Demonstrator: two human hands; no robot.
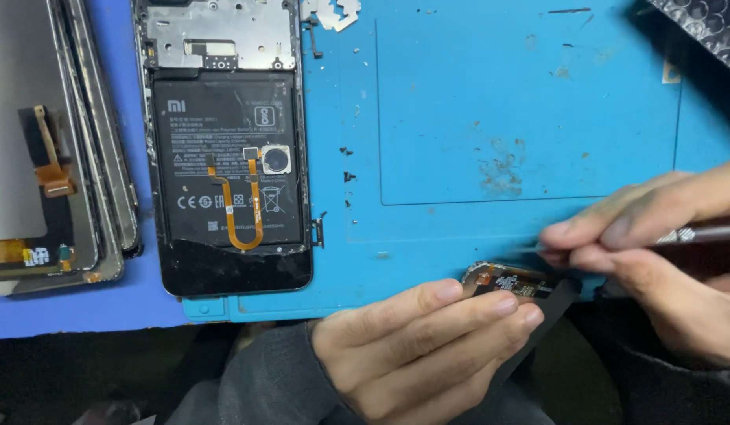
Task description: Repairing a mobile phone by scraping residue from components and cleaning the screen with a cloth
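Closest to the camera, the left hand (pixel 416 350) pinches a small dark circuit board with orange flex (pixel 508 281) at the near edge of the blue silicone work mat (pixel 491 118). Its long axis runs left-right. The right hand (pixel 656 252) grips a slim metal-tipped tool (pixel 695 234), tip pointing left onto the board: seemingly a prying step, calling for gentle pressure. An opened black phone with exposed battery (pixel 227 157) lies well apart.
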